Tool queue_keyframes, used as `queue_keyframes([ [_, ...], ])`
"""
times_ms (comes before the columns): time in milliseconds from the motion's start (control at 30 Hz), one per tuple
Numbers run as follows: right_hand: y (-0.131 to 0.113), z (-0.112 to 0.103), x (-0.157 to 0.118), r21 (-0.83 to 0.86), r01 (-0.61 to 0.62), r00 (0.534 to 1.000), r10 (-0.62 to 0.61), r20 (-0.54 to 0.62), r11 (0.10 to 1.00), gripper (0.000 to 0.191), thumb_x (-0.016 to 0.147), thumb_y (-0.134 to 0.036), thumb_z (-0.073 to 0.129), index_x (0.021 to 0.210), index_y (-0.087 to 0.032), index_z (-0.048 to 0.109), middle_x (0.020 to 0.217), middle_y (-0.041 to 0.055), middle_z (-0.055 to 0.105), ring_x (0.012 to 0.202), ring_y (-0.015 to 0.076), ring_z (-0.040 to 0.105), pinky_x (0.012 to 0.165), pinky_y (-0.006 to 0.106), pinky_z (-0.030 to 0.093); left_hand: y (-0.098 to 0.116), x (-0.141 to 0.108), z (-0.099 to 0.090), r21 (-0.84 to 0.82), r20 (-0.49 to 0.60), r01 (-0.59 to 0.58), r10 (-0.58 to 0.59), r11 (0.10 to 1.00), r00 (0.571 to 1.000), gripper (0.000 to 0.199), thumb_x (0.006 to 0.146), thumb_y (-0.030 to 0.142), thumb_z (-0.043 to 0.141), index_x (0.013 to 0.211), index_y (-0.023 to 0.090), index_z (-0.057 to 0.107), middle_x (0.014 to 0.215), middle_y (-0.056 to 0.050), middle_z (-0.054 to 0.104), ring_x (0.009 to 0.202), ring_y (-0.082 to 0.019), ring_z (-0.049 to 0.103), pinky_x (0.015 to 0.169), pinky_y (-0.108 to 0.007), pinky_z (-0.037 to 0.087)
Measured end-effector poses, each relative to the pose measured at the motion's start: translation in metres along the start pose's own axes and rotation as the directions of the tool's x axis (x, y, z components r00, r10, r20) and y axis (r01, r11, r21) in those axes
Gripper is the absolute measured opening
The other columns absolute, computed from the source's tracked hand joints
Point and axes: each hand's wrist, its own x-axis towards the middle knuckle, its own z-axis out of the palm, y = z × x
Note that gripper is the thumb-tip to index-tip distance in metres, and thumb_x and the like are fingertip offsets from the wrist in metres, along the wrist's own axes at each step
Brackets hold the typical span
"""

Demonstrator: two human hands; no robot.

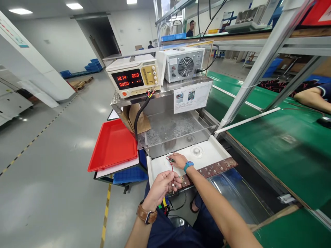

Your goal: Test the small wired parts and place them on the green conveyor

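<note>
My left hand [163, 183] is closed in a pinch on a thin red wire [172, 167], and a small white connector [173, 185] shows at the fingers. Farther forward, my right hand [179, 161] has its fingertips closed on a small dark green part [171, 159], perhaps a circuit board, over the white tray [212, 147]. The wire loops from that part back to my left hand. Along the tray's near edge runs a brown strip [217, 167] with metal-ringed holes. A round fitting [197, 151] sits in the tray to the right of my right hand.
A power supply [134, 76] with lit red digits and a grey fan unit [184, 65] stand on the metal shelf [165, 90]. To the left is a red tray [113, 144]. On the right, a person's arm [314, 98] rests by the green conveyor [292, 137]; a slanted metal post stands between.
</note>
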Motion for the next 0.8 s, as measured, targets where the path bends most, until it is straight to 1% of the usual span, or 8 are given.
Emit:
queue_keyframes([
  [100, 0.003, 0.003, 0.003, 0.002, -0.002, 1.000, 0.002, 0.000, 1.000, 0.036, 0.089, -0.034, 0.058, 0.123, -0.023, 0.062, 0.105, 0.0068, 0.063, 0.100, 0.0216, 0.055, 0.084, 0.029, 0.038, -0.007, 0.009, 0.002, 0.065, -0.038, -0.046, 0.049, 0.997, 0.998, 0.041, 0.076, 0.051, 0.070, 0.087, 0.012, 0.064, 0.077, -0.006, 0.067, 0.062, -0.011, 0.061, 0.051, -0.018, 0.044],
  [233, 0.004, 0.005, 0.006, 0.000, 0.003, 1.000, -0.003, -0.012, 1.000, 0.034, 0.087, -0.034, 0.060, 0.117, -0.021, 0.064, 0.100, 0.0074, 0.065, 0.096, 0.0228, 0.055, 0.083, 0.029, 0.038, -0.015, 0.021, 0.001, 0.228, -0.148, -0.093, 0.130, 0.969, 0.980, 0.049, 0.072, 0.060, 0.068, 0.086, 0.013, 0.065, 0.069, -0.001, 0.061, 0.046, -0.006, 0.049, 0.037, -0.016, 0.027],
  [300, 0.005, 0.006, 0.006, -0.001, 0.010, 1.000, -0.010, -0.021, 1.000, 0.033, 0.086, -0.034, 0.060, 0.116, -0.020, 0.064, 0.099, 0.0076, 0.066, 0.096, 0.0228, 0.056, 0.083, 0.029, 0.038, -0.018, 0.028, 0.000, 0.286, -0.186, -0.111, 0.169, 0.952, 0.968, 0.050, 0.071, 0.062, 0.067, 0.085, 0.014, 0.065, 0.067, 0.001, 0.059, 0.043, -0.005, 0.046, 0.036, -0.016, 0.024],
  [433, 0.007, 0.006, 0.006, -0.004, 0.017, 0.999, -0.017, -0.029, 1.000, 0.033, 0.086, -0.034, 0.058, 0.115, -0.021, 0.064, 0.099, 0.0080, 0.066, 0.095, 0.0229, 0.056, 0.084, 0.030, 0.038, -0.027, 0.047, -0.004, 0.339, -0.202, -0.166, 0.244, 0.926, 0.949, 0.046, 0.064, 0.057, 0.074, 0.082, 0.015, 0.063, 0.059, 0.003, 0.058, 0.045, -0.008, 0.050, 0.043, -0.019, 0.038],
  [533, 0.007, 0.006, 0.006, -0.003, -0.002, 0.999, 0.002, -0.036, 1.000, 0.033, 0.084, -0.035, 0.059, 0.114, -0.022, 0.064, 0.100, 0.0073, 0.067, 0.098, 0.0233, 0.056, 0.083, 0.029, 0.038, -0.035, 0.062, -0.010, 0.397, -0.228, -0.186, 0.293, 0.899, 0.929, 0.039, 0.063, 0.050, 0.075, 0.078, 0.016, 0.063, 0.053, 0.004, 0.057, 0.047, -0.012, 0.052, 0.048, -0.023, 0.042],
  [667, 0.007, 0.006, 0.006, -0.008, -0.017, 1.000, 0.017, -0.023, 1.000, 0.032, 0.083, -0.037, 0.061, 0.111, -0.023, 0.066, 0.101, 0.0072, 0.068, 0.098, 0.0231, 0.057, 0.083, 0.028, 0.039, -0.046, 0.077, -0.019, 0.543, -0.244, -0.227, 0.411, 0.808, 0.879, 0.026, 0.062, 0.038, 0.074, 0.076, 0.016, 0.068, 0.065, -0.002, 0.068, 0.063, -0.017, 0.062, 0.062, -0.026, 0.046],
  [733, 0.007, 0.006, 0.006, -0.011, -0.022, 0.999, 0.021, -0.026, 1.000, 0.031, 0.082, -0.036, 0.062, 0.110, -0.022, 0.066, 0.100, 0.0074, 0.068, 0.098, 0.0231, 0.057, 0.084, 0.029, 0.038, -0.052, 0.081, -0.023, 0.555, -0.244, -0.222, 0.412, 0.802, 0.878, 0.026, 0.063, 0.036, 0.074, 0.078, 0.016, 0.070, 0.069, -0.004, 0.071, 0.069, -0.019, 0.065, 0.067, -0.028, 0.048],
  [800, 0.007, 0.007, 0.006, -0.008, -0.021, 0.999, 0.021, -0.035, 1.000, 0.031, 0.082, -0.035, 0.062, 0.110, -0.022, 0.065, 0.100, 0.0072, 0.068, 0.098, 0.0228, 0.057, 0.085, 0.029, 0.038, -0.059, 0.084, -0.025, 0.511, -0.247, -0.202, 0.368, 0.835, 0.896, 0.029, 0.061, 0.038, 0.075, 0.079, 0.016, 0.070, 0.070, -0.005, 0.073, 0.070, -0.021, 0.067, 0.068, -0.030, 0.049],
])
